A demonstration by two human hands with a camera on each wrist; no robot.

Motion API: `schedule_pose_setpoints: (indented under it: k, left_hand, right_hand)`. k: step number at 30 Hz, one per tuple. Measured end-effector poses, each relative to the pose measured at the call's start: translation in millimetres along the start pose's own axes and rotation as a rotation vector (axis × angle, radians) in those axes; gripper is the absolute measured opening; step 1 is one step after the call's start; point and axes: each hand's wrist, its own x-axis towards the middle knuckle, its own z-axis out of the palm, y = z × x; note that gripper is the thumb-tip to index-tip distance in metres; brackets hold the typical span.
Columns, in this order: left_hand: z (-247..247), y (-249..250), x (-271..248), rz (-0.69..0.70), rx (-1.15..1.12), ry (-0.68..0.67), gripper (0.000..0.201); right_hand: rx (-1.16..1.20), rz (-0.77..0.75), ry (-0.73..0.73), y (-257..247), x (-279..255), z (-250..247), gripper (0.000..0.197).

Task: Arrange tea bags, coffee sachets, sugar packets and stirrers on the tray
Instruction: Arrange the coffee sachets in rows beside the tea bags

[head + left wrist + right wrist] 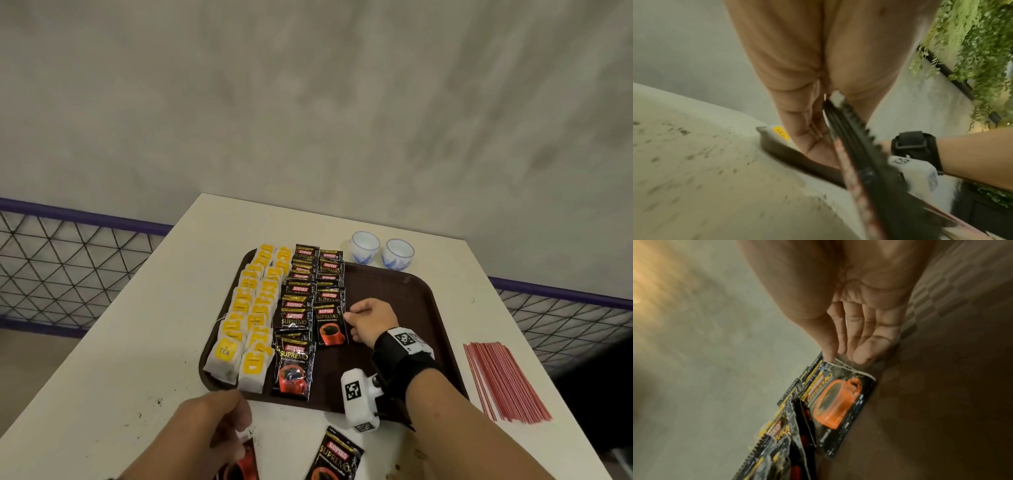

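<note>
A brown tray [394,287] holds two columns of yellow-labelled tea bags [253,308] at its left and two columns of black coffee sachets [301,301] beside them. My right hand [351,322] is over the tray and pinches the right edge of the nearest sachet in the right column [330,325]; the right wrist view shows thumb and fingertips [861,355] at that sachet's [838,404] corner. My left hand [239,431], in front of the tray, pinches a small stack of coffee sachets [855,141] by one end. One more sachet [337,459] lies on the table.
A bundle of red stirrers [503,380] lies on the white table [137,342] right of the tray. Two small blue-and-white cups [380,250] stand behind the tray. A purple-railed mesh fence [68,257] runs beyond the table's edges.
</note>
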Motion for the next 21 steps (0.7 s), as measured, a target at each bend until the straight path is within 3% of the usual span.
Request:
schedule_pose_setpoints:
  k: [3,6,10,12,14,17,21]
  left_hand:
    - [-6,8,3,0.068,-0.099,0.073,0.030]
    - [-17,20,11,0.147,-0.236,0.139,0.031]
    - [-27,40,28,0.230,-0.452,0.199,0.029]
    - [-25,53,35,0.266,-0.507,0.220,0.028]
    - [-19,67,38,0.299,-0.529,0.224,0.027]
    - [-9,72,39,0.325,-0.485,0.318,0.026]
    - [-3,46,27,0.277,-0.435,0.431,0.022]
  right_hand:
    - [-0.057,-0.059,-0.009,-2,-11,-8,0.018]
    - [-0.068,-0.148,-0.112,-13,-43,-22,0.012]
    - [0.099,-0.298,-0.521,-28,-106,-40,0.016]
    - [0.225,-0.320,-0.648,-27,-123,-41,0.021]
    - [0.269,-0.347,-0.641,-21,-127,-40,0.025]
    - [0.225,-0.365,-0.545,-16,-122,-42,0.013]
    - [0.220,-0.153,-0.238,2,-88,-45,0.012]
